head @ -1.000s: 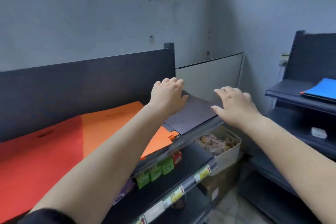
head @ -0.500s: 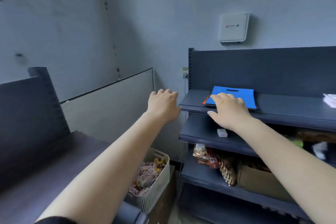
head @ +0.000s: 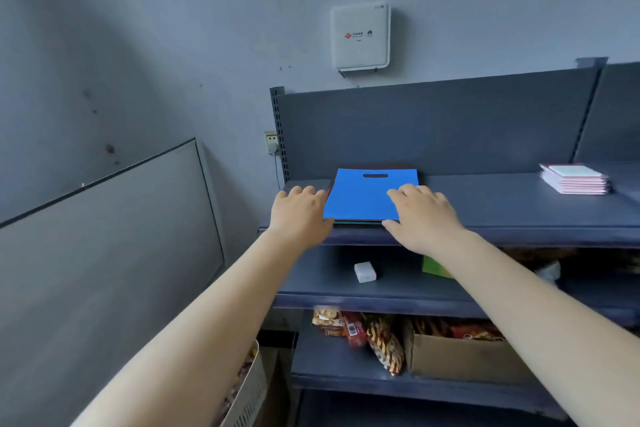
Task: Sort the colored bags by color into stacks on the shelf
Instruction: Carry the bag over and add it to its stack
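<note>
Bag stack (head: 363,198) between both hands.

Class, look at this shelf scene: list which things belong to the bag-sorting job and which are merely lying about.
Belong to the job:
blue bag, top of a stack
left hand, at the stack's left edge
right hand, resting on the bag
top shelf

Lying about:
pink booklets
white adapter
snack packets
cardboard box
wall box
</note>
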The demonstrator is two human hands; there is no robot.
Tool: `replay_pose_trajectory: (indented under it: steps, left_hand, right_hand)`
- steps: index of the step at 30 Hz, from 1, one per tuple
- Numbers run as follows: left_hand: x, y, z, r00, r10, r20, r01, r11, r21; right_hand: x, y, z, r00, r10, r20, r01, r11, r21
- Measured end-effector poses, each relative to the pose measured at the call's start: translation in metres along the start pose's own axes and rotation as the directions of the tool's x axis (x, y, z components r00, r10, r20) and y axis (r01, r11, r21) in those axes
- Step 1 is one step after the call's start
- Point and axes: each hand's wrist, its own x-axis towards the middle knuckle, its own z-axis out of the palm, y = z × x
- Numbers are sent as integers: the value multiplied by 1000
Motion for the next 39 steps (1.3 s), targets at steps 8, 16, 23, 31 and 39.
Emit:
replay_pose_trajectory:
  steps: [8,16,23,31,39]
  left_hand:
    - [82,32,67,997,-41,71,44,998,-47]
    - [129,37,136,985,-64,161,94,979,-181]
    - [152,29,182,985,-88,148,143,899,-413]
    - [166,23,193,993,-39,112,91,857,-508]
    - [189,18,197,985,82,150,14,837,-547]
  right_hand:
    - [73,60,56,997,-10,73,10,1000,11]
    - [119,95,115,978,38,204,-59,993,99]
    - [148,111,154,951,241,194,-283,930,236]
    - [162,121,178,844,491,216,-531,706,469]
    - [174,129,177,863,499,-76,-388,753,532]
